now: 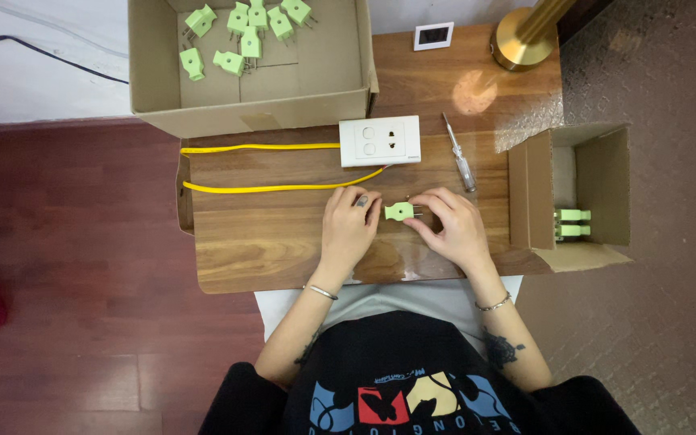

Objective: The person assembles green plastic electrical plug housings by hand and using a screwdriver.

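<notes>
Two hands meet over one small green plug at the middle of a wooden board.

Up at the far left, an open cardboard box (316, 89) holds a loose scatter of green plugs (243, 36), within easy reach. Two yellow wires (259, 167) run along the board (267, 242) to a white socket plate (379, 140), lying flat and face up. The left hand (349, 229) rests on the board, fingers curled, its fingertips touching the body of the green plug (399, 211), seemingly to steady it. The right hand (453, 228) pinches the plug's metal pin end between narrowed fingers. A screwdriver (459, 153) lies just beyond that hand. At the far right, a smaller carton (598, 169) on its side holds a few plugs stacked neatly (572, 223), apart from the loose ones.
</notes>
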